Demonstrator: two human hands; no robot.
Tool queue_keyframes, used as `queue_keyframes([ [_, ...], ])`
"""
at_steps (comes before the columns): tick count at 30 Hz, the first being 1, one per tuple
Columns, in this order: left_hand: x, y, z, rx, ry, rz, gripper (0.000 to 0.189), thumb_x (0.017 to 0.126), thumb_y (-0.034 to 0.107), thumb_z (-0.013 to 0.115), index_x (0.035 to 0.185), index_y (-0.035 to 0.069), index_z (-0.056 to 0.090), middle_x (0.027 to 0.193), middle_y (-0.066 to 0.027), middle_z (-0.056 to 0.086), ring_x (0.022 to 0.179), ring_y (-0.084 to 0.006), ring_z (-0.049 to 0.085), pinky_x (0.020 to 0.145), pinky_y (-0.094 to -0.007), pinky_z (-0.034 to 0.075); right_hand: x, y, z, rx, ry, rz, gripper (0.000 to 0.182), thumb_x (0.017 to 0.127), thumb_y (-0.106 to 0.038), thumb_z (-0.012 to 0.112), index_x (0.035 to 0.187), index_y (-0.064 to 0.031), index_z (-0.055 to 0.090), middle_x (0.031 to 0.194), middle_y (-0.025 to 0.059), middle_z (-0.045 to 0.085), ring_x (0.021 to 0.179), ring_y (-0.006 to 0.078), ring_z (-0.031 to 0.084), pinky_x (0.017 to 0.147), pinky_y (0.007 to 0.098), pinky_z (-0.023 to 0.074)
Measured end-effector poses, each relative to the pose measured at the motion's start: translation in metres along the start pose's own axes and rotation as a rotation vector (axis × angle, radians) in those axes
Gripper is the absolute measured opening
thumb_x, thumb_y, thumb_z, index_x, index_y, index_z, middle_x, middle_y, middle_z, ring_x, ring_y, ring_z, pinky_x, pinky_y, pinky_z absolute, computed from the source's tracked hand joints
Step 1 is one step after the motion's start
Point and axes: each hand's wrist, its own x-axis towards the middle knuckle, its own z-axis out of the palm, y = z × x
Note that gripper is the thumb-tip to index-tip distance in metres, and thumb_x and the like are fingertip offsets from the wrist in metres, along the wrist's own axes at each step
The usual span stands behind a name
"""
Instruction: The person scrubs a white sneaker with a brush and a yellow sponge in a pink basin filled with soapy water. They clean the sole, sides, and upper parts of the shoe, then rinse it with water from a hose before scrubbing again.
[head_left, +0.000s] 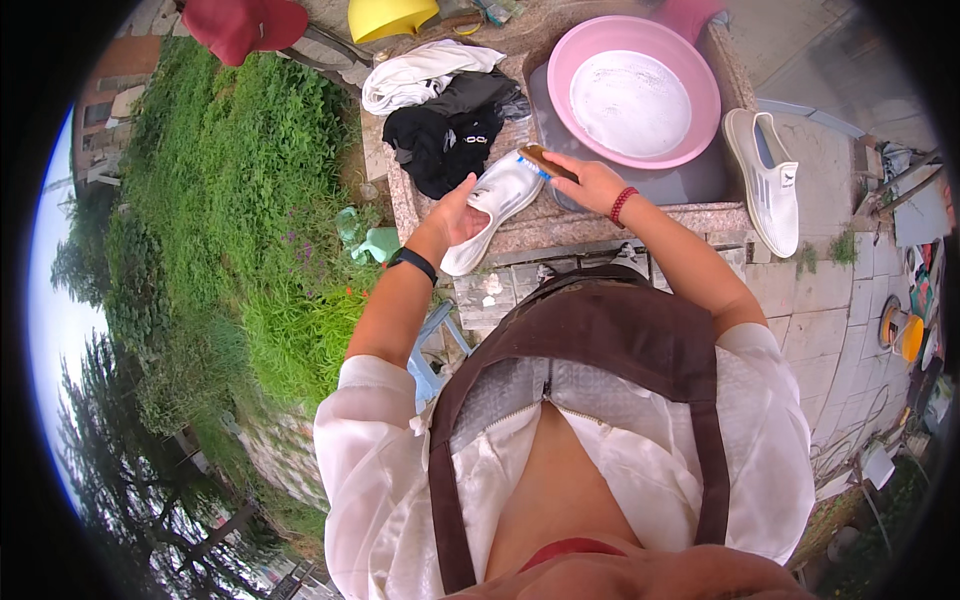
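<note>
My left hand (459, 214) holds a white slip-on shoe (504, 187) near its opening, with fingers reaching inside. The shoe lies at a slant along the left part of a stone sink, its toe pointing away from me. In my right hand (589, 184) is a scrubbing brush (550, 163) with a brown back and blue and white bristles. Its bristles are at the toe of the shoe. The matching white shoe (769, 180), with grey stripes, rests on the right rim of the sink.
A pink basin (559, 97) of sudsy water stands in the stone sink (637, 223). Dark and white clothes (450, 142) are heaped left of it. Beyond are a yellow container (390, 16) and a red cap (244, 28). A light blue stool (431, 352) stands low at my left.
</note>
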Motion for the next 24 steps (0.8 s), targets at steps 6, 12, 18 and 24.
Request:
queue_keyframes([
  [6,0.019,-0.031,0.013,-0.529,-0.28,0.362,0.068,0.099,0.053,0.048,0.139,-0.002,0.046,0.139,-0.0202,0.053,0.128,-0.0352,0.051,0.115,-0.0471,0.033,0.032,-0.036,0.052,0.065,-0.007,0.22,0.054,0.099,-0.033,0.054,0.148,-0.0138,0.044,0.127,0.0242,0.061,0.113,0.0387,0.061,0.098,0.0405,0.0466],
  [12,0.027,-0.04,-0.002,-0.66,-0.254,0.308,0.092,0.086,0.078,0.046,0.131,-0.002,0.05,0.129,-0.0204,0.057,0.118,-0.0379,0.056,0.106,-0.0523,0.042,0.011,-0.092,0.092,0.302,-0.134,-0.065,0.054,0.1,-0.034,0.052,0.149,-0.0154,0.043,0.123,0.0234,0.065,0.111,0.0338,0.064,0.098,0.0373,0.0474],
  [18,0.034,-0.045,-0.002,-0.742,-0.438,0.339,0.089,0.094,0.07,0.04,0.14,-0.007,0.045,0.142,-0.0201,0.051,0.133,-0.0364,0.047,0.116,-0.0503,0.031,0.019,-0.09,0.05,-0.499,-0.126,0.259,0.049,0.101,-0.038,0.045,0.149,-0.0293,0.04,0.096,0.0198,0.071,0.084,0.0362,0.069,0.074,0.0487,0.0547],
  [24,0.025,-0.041,0.001,-0.782,-0.525,0.33,0.094,0.094,0.072,0.036,0.144,-0.007,0.039,0.146,-0.0213,0.047,0.136,-0.0379,0.044,0.117,-0.0491,0.029,0.033,-0.09,0.037,-0.403,0.219,0.308,0.052,0.098,-0.034,0.05,0.148,-0.0215,0.041,0.099,0.0214,0.071,0.09,0.0394,0.068,0.082,0.0501,0.0529],
])
